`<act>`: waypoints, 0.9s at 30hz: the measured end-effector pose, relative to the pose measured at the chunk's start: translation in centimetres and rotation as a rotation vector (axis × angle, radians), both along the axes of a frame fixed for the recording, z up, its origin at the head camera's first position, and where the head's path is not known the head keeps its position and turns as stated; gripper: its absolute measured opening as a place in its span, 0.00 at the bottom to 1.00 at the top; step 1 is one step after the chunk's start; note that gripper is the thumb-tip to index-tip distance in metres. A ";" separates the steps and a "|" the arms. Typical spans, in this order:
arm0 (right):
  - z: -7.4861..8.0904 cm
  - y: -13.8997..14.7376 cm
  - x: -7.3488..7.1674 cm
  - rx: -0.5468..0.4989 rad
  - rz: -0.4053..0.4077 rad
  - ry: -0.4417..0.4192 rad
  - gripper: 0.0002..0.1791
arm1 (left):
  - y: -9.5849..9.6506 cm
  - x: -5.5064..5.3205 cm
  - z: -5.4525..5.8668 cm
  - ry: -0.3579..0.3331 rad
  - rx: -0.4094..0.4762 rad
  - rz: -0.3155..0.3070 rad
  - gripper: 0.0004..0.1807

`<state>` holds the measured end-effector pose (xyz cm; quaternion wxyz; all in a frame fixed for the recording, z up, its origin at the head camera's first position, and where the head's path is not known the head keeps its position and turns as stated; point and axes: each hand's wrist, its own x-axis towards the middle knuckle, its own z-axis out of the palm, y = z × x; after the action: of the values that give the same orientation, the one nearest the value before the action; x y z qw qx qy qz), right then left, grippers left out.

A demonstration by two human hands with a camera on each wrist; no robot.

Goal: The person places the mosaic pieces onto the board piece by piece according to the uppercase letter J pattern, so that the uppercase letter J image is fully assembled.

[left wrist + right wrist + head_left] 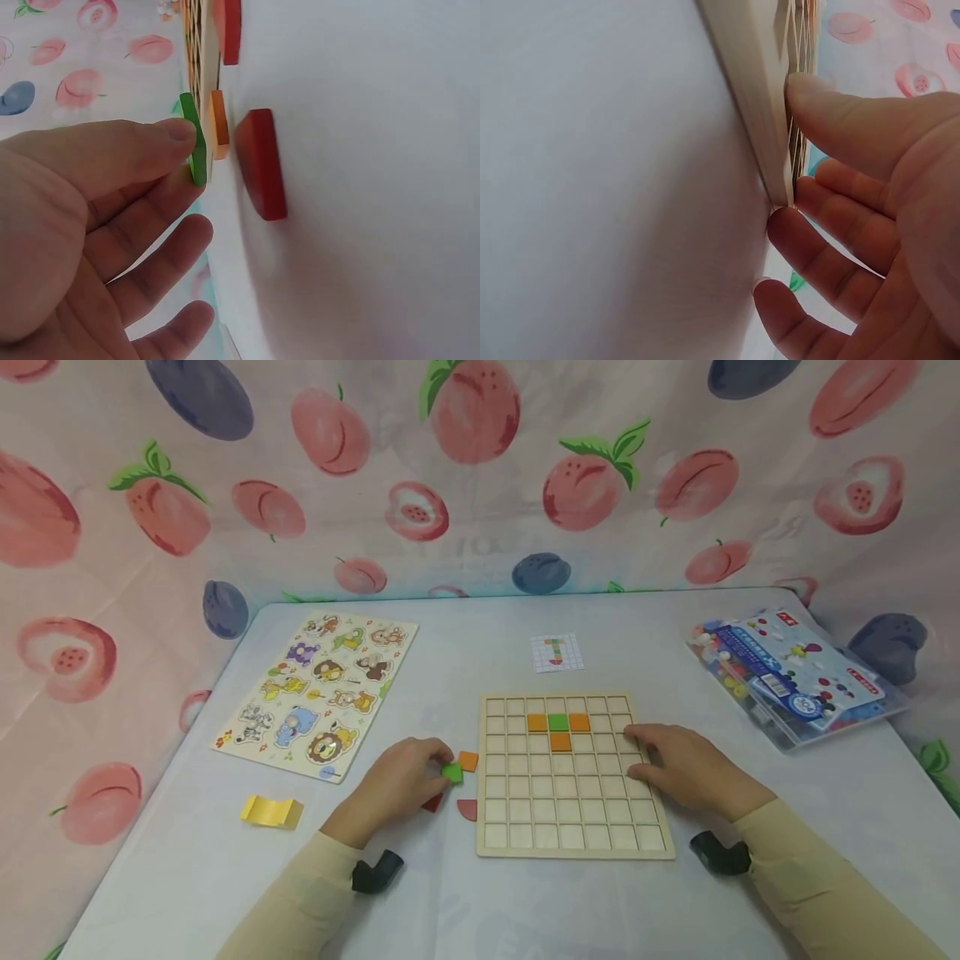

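Note:
My left hand pinches a small green tile between thumb and fingers, just left of the wooden grid board. Beside it on the table lie an orange tile, a dark red piece partly under the hand in the head view, and a rounded red piece by the board's edge. The board holds a green tile between two orange ones, with an orange tile below. At the board's right edge rests my right hand, its thumb on the grid and fingertips against the side.
A small pattern card lies behind the board. To the left are an animal puzzle board and a yellow curved block. A clear plastic box of colourful pieces stands at the back right.

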<state>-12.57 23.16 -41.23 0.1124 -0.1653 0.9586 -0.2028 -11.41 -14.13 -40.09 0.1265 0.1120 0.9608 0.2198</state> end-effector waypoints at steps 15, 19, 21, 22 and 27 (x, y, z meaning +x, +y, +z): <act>0.1 0.0 0.0 -0.006 0.010 0.017 0.32 | 1.4 -0.9 0.8 0.042 0.032 -0.044 0.13; 0.0 0.1 0.0 -0.011 0.013 0.023 0.32 | 2.0 -1.1 1.0 0.050 0.036 -0.064 0.12; 0.0 0.1 0.0 -0.015 0.012 0.024 0.32 | 2.3 -1.1 1.2 0.052 0.035 -0.067 0.12; 0.0 0.1 0.0 -0.016 0.012 0.024 0.32 | 2.5 -1.2 1.3 0.053 0.034 -0.070 0.12; 0.0 0.1 0.1 -0.018 0.013 0.031 0.32 | 3.4 -1.5 1.5 0.056 0.047 -0.090 0.12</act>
<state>-12.48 23.28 -41.24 0.0973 -0.1755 0.9573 -0.2080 -12.91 -10.73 -38.61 0.1067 0.1639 0.9526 0.2331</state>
